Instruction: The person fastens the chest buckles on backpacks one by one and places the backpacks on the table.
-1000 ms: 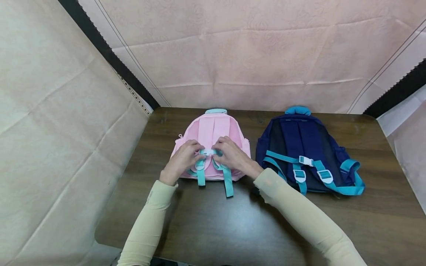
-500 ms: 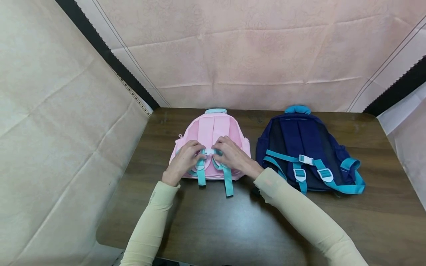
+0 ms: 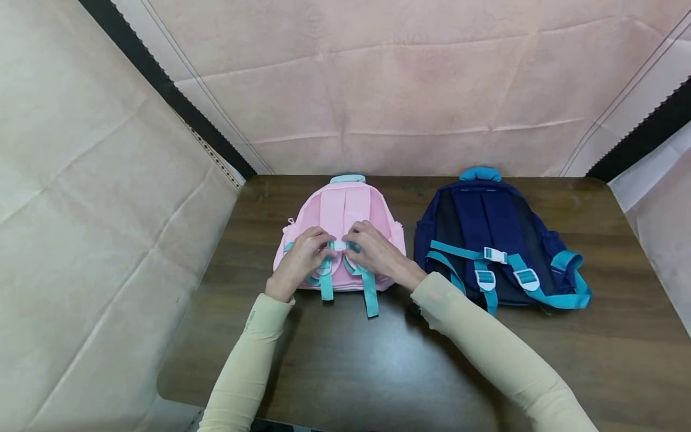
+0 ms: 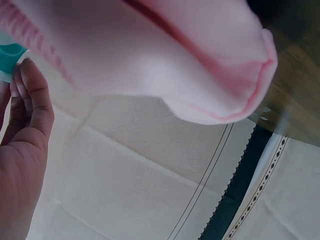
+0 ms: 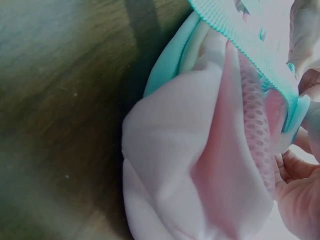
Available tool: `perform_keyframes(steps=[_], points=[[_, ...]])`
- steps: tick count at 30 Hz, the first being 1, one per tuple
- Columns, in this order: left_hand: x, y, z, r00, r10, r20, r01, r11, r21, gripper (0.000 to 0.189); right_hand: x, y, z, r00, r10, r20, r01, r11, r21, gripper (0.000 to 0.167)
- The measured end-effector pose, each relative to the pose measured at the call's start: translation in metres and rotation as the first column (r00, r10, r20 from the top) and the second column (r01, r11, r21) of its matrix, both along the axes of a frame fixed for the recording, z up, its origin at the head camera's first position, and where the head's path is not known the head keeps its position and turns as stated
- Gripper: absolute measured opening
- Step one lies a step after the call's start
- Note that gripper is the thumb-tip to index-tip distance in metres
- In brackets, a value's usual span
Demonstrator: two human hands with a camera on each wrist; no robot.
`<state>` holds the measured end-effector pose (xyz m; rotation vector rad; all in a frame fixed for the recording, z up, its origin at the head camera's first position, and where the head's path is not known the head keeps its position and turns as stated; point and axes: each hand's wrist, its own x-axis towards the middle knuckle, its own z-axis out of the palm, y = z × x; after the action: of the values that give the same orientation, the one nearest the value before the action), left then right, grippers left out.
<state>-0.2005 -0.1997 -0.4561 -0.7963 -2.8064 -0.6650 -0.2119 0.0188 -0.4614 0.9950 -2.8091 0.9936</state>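
Note:
A pink backpack [image 3: 345, 210] lies with its strap side up on the table. Across its middle runs a small white buckle [image 3: 339, 245] on turquoise webbing. My left hand [image 3: 303, 258] pinches the buckle's left end, and my right hand [image 3: 376, 251] pinches its right end, thumbs and fingers close together. Part of the buckle is hidden by the fingers. Below the hands, two turquoise strap tails [image 3: 370, 295] hang past the bag's bottom edge. The right wrist view shows the bag's pink side [image 5: 170, 145] and turquoise webbing [image 5: 245, 47] close up.
To the right lies a navy backpack [image 3: 491, 210] with blue straps, its white buckle [image 3: 495, 255] fastened across them. Both bags rest on a brown wooden table [image 3: 388, 366]. Pale cloth [image 3: 405, 90] hangs behind and at the sides.
The left wrist and forearm have shifted slightly to the right. Both hands stay at the buckle, and the head view has tilted a little.

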Motion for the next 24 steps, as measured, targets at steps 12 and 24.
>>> perform_keyframes(steps=[12, 24], points=[[-0.011, 0.000, -0.007, 0.997, 0.041, 0.063, -0.038, 0.998, -0.051, 0.026, 0.000, 0.013, 0.002, 0.996, -0.089, 0.004, 0.089, 0.993, 0.081, 0.045], [0.007, -0.009, -0.028, 0.977, 0.117, 0.180, -0.111, 0.993, -0.041, 0.044, 0.023, 0.080, -0.005, 0.960, -0.281, -0.016, 0.280, 0.947, 0.160, 0.075]])
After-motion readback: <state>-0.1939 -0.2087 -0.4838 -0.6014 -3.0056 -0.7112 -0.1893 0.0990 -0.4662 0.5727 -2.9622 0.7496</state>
